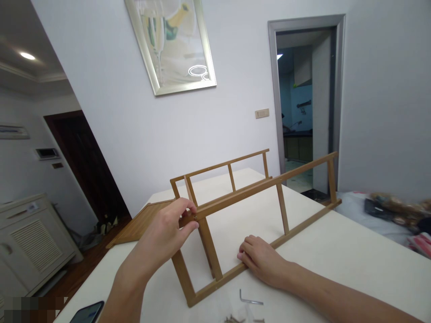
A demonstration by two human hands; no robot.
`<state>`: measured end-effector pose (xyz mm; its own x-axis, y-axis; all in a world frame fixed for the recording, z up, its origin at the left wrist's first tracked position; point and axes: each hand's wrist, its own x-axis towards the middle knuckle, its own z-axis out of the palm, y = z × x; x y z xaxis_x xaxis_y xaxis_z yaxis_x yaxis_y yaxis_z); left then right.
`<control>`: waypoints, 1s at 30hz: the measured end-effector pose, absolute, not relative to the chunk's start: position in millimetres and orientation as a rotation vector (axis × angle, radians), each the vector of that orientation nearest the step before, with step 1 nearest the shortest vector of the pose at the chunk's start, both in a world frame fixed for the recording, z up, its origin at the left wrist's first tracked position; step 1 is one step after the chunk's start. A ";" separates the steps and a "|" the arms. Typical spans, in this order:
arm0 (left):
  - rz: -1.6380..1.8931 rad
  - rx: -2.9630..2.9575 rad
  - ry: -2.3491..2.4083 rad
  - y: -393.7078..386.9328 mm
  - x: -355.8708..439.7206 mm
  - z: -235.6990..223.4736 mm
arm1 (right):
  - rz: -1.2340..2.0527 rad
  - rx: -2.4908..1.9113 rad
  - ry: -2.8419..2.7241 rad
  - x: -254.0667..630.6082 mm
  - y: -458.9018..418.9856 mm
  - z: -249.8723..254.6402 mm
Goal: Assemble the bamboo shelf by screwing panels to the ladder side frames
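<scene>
A brown wooden frame (239, 196) of two ladder-like sides, joined by a crosspiece, stands on the white table. My left hand (173, 224) is closed at the near side's upper rail, thumb and fingers around it beside a small metal screw head (195, 218). Lower down, my right hand (259, 260) curls over the bottom rail, its fingertips partly hidden. In front of the frame lies an L-shaped hex key (251, 301). Several screws (234, 319) are cut off by the bottom edge of the view.
A slatted wooden panel (143, 220) lies on the table (357, 255) at the left. The phone (88, 312) rests near the left front edge. Beyond the right edge are a dark bag (375, 208) and cloth items. A wall rises behind the table, with a doorway at the right.
</scene>
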<state>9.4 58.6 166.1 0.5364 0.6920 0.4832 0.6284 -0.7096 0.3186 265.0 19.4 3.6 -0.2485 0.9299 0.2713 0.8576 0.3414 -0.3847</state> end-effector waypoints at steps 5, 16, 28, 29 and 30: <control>0.930 2.709 1.029 59.9 8.7 166.3 | 0.272 -1.478 -2.182 266.0 13.7 6.9; 0.966 2.751 0.979 59.6 9.1 166.0 | 0.208 -1.332 -2.261 265.8 22.1 -10.4; 1.525 2.903 0.872 37.3 10.9 154.7 | 0.156 -1.317 -2.299 262.8 21.2 -8.9; 1.624 2.907 0.815 28.8 12.7 148.5 | 0.149 -1.316 -2.302 262.5 21.4 -9.3; 1.651 2.902 0.745 20.3 15.1 139.7 | 0.140 -1.316 -2.305 262.2 21.7 -9.6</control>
